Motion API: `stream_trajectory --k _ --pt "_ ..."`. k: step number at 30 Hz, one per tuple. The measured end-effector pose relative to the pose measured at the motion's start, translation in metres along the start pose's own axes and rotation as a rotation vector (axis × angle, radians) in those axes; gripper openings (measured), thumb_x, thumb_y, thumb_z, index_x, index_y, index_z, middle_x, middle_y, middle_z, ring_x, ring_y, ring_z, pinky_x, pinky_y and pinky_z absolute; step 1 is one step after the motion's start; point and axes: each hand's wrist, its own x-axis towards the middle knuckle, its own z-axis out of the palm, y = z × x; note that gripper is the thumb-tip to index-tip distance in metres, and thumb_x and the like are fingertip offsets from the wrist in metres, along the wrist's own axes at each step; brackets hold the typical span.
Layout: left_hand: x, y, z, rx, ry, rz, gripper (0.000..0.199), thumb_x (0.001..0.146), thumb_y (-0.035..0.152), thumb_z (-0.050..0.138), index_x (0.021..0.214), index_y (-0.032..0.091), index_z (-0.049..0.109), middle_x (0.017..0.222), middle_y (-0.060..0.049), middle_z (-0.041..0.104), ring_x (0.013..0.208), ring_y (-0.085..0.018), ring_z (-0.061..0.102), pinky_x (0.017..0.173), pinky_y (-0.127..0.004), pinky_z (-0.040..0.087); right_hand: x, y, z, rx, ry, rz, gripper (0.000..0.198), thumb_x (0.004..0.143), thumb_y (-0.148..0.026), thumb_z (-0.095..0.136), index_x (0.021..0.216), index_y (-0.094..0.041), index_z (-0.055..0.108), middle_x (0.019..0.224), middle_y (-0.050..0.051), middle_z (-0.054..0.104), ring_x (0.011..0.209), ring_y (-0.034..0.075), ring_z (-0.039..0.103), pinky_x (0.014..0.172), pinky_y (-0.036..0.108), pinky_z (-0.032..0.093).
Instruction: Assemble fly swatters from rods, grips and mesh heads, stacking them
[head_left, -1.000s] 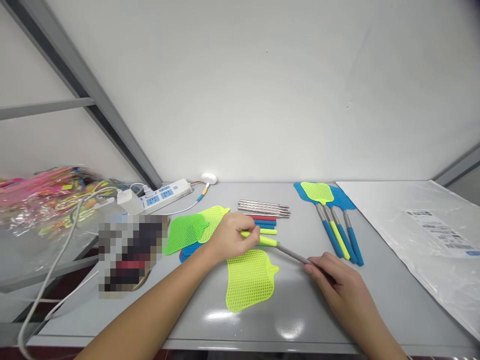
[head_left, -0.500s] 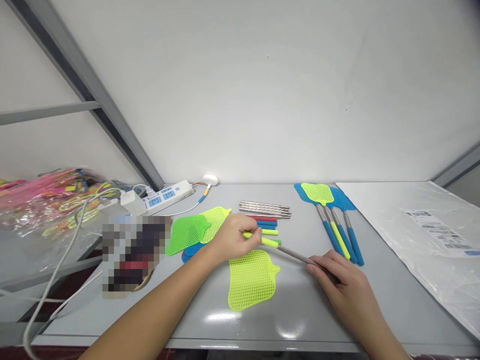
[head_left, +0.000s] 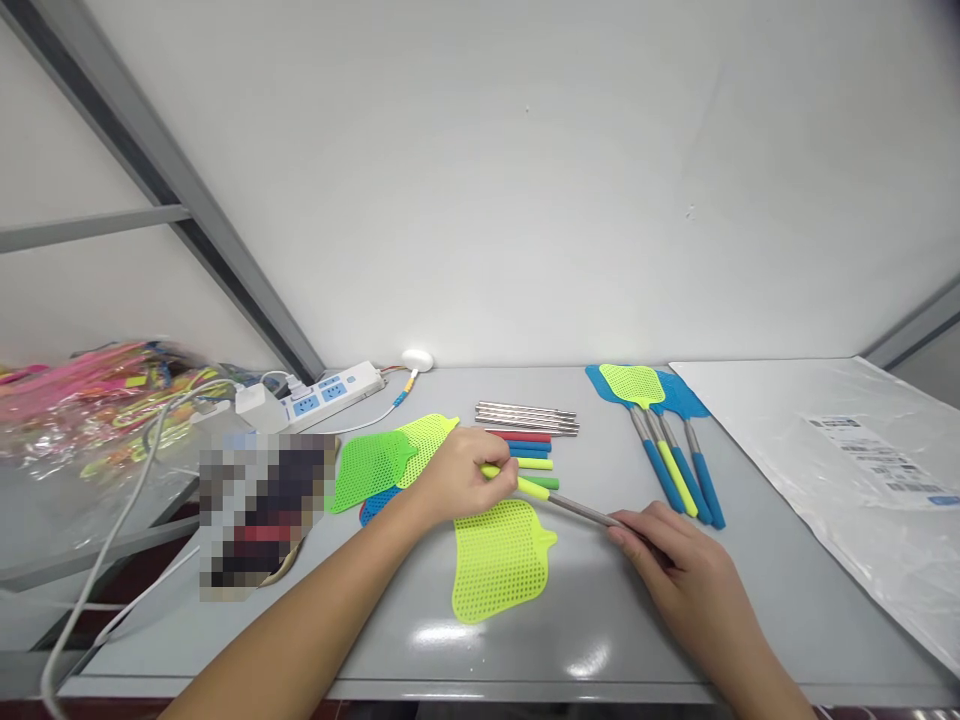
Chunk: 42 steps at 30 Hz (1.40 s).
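Wall (head_left: 480,180) first, plain and pale, filling the bg w/ a few small marks. Below it ran the grey table (head_left: 637,640), glossy, bouncing light near its front edge. A metal frame (head_left: 161,160) leaned across the L of the view, and R side had a white plastic bag (head_left: 750,420), flat, label up, prob. parked there to keep out of the arms' way. Far L, clear-wrapped goods (head_left: 97,400) in pink, yellow etc. Four whole flyswatters (head_left: 677,478) lay fanned beside the bag, heads wallward, handles to the person, prob. for a quick grab. A power strip (head_left: 330,395) sat at the back L, well apart from the hands; a pixelated item (head_left: 266,510) nearer, can't ID.

Now the hands! L hand (head_left: 465,475) pinched a yellow handle (head_left: 532,488); R hand (head_left: 682,560) closed round a metal rod (head_left: 581,510), the two pcs in line btwn them, prob. so both ends stayed steady. Rod met the handle; how deep, can't tell. Just on the near side lay a loose yellow head (head_left: 499,565); more loose heads (head_left: 371,470), green on top, overlapped by the L forearm. Spare rods (head_left: 525,413) ran parallel, w/ spare handles (head_left: 551,483) in a row beside them, prob. like w/ like for easy picking.
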Motion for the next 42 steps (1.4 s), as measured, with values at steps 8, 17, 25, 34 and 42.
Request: stream_trajectory --k 8,17,25,34,42 --pt "-0.001 -0.001 0.001 -0.02 -0.01 -0.02 0.033 0.084 0.023 0.048 0.051 0.017 0.043 0.049 0.003 0.043 0.052 -0.01 0.038 0.055 -0.025 0.031 -0.001 -0.002 -0.003 -0.023 0.08 -0.002 0.022 0.092 -0.039 0.056 0.096 -0.023 0.07 0.082 0.004 0.065 0.071 0.016 0.062 0.062 0.026 0.047" --pt "0.0 0.002 0.0 -0.023 -0.007 0.01 0.033 0.084 0.022 0.047 0.052 0.017 0.044 0.048 0.003 0.044 0.051 -0.01 0.039 0.057 -0.026 0.032 0.0 -0.003 -0.004 -0.023 0.071 -0.047 0.019 0.094 -0.035 0.053 0.095 -0.022 0.068 0.074 0.001 0.062 0.067 0.013 0.06 0.061 0.024 0.045" --pt "0.0 0.0 0.002 0.005 0.059 0.022 0.035 0.085 0.021 0.048 0.051 0.017 0.041 0.047 0.004 0.041 0.05 -0.01 0.037 0.054 -0.025 0.029 -0.002 -0.002 -0.003 -0.022 0.074 -0.048 0.016 0.093 -0.035 0.056 0.097 -0.023 0.067 0.079 0.001 0.063 0.066 0.012 0.059 0.061 0.024 0.044" --pt "-0.004 0.01 0.018 0.04 -0.041 0.13 0.034 0.089 0.02 0.045 0.055 0.018 0.038 0.051 0.005 0.037 0.051 -0.01 0.031 0.058 -0.026 0.031 -0.003 -0.004 0.003 -0.046 0.076 -0.105 0.015 0.093 -0.032 0.057 0.099 -0.022 0.067 0.077 0.001 0.061 0.064 0.012 0.057 0.06 0.023 0.041" --pt "-0.007 0.035 0.024 -0.171 -0.115 0.016 0.03 0.097 0.027 0.041 0.08 0.017 0.064 0.069 -0.001 0.059 0.068 -0.013 0.053 0.066 -0.026 0.039 0.0 -0.015 0.009 -0.115 -0.018 -0.206 0.02 0.099 -0.03 0.046 0.101 -0.022 0.064 0.075 0.0 0.059 0.059 0.012 0.056 0.055 0.023 0.039"
